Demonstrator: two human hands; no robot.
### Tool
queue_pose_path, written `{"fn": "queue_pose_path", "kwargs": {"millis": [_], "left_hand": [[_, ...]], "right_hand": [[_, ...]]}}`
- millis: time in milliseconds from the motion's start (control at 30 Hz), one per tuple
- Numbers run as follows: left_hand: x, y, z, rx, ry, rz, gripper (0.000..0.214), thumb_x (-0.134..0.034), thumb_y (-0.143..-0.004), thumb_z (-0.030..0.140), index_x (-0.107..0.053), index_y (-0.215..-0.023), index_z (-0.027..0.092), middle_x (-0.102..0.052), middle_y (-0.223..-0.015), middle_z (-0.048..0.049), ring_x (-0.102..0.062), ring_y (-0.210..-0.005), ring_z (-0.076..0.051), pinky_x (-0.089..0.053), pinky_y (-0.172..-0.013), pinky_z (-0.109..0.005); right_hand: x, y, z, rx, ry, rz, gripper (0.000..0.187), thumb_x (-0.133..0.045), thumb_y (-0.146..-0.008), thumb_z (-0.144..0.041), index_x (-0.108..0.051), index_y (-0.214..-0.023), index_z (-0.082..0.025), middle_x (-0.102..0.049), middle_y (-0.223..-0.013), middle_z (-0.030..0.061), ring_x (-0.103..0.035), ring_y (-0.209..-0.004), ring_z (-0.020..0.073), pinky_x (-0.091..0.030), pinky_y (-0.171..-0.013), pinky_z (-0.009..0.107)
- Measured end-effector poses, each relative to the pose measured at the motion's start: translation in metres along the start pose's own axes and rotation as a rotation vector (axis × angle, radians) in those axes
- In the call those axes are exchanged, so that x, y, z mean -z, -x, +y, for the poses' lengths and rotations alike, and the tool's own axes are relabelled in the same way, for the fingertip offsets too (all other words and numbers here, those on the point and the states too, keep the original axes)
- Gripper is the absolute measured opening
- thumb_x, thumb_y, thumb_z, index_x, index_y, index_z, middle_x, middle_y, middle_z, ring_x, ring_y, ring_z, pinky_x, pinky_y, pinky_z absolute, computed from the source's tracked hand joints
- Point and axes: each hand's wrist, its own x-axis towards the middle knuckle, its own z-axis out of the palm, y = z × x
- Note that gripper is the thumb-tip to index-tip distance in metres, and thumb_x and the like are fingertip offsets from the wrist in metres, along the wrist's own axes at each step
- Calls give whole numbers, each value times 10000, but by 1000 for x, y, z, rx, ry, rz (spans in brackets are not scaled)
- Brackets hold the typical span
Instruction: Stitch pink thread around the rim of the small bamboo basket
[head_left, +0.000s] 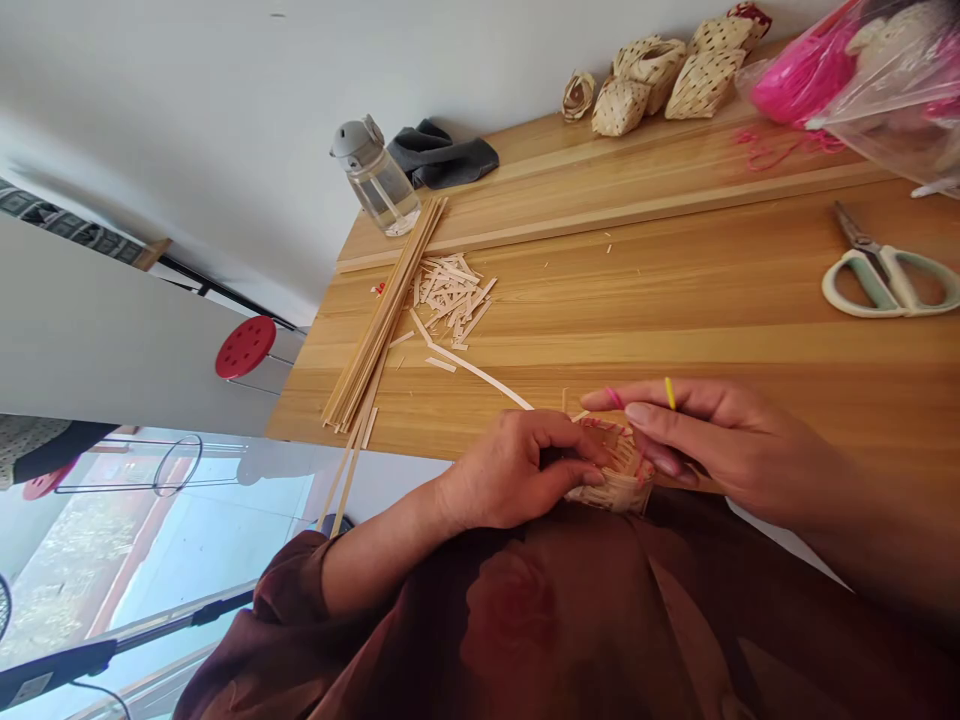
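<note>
A small woven piece of pale palm-like strips with pink edging (616,487) sits at the near edge of the wooden table (675,330). My left hand (525,465) grips its left side, with the fingers curled over the weave. My right hand (712,430) pinches it from the right and above. A yellow rubber band (670,393) and a pink band (615,398) lie across the right hand's fingers. One long pale strip (480,372) runs from the table towards the weave. Part of the piece is hidden by my fingers.
A bundle of long strips (382,320) and a pile of short cut strips (450,295) lie left of my hands. Scissors with pale green handles (885,280) lie right. Woven pouches (705,85), a bag of pink yarn (806,80) and a water bottle (375,175) stand along the far side.
</note>
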Motion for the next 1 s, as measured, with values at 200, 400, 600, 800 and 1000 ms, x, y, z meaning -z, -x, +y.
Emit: {"fn": "queue_pose_path", "kwargs": {"millis": [200, 400, 600, 800, 1000], "left_hand": [[-3, 5, -3, 5, 4, -50, 119, -692, -906, 159, -810, -917, 155, -812, -902, -35, -716, -824, -134, -540, -788, -233], [-5, 6, -6, 28, 4, 4, 135, -685, -918, 197, -813, -913, 153, -822, -915, -46, -726, -825, -145, -535, -791, -244], [-8, 6, -6, -1, 3, 51, 160, -736, -926, 283, -822, -975, 157, -816, -919, -53, -674, -745, -121, -486, -691, -222], [-10, 4, -6, 6, 6, 35, 113, -746, -902, 226, -810, -839, 159, -786, -831, -40, -681, -763, -130, -505, -746, -229], [-11, -1, -3, 57, -8, 71, 127, -731, -897, 239, -811, -849, 153, -788, -831, -41, -677, -742, -134, -500, -717, -231]], "right_hand": [[-20, -11, -1, -138, -126, 23, 611, -642, -875, -400, -664, -1438, -165, -437, -482, -60, -332, -450, 98, -270, -448, 214], [-23, -27, -2, -181, -263, 84, 620, -608, -878, -275, -618, -1488, -165, -332, -513, -90, -338, -444, 91, -236, -421, 188], [-19, -26, -6, -170, -301, 46, 559, -603, -864, -212, -654, -1415, -132, -361, -546, -82, -379, -452, 92, -291, -398, 184], [-22, -27, -10, -206, -199, -41, 595, -547, -878, -212, -625, -1463, -134, -473, -489, -41, -396, -432, 112, -284, -379, 178], [-28, -25, -29, -66, -35, -44, 654, -473, -902, -179, -550, -1549, -125, -471, -441, -53, -391, -422, 116, -326, -428, 196]]}}
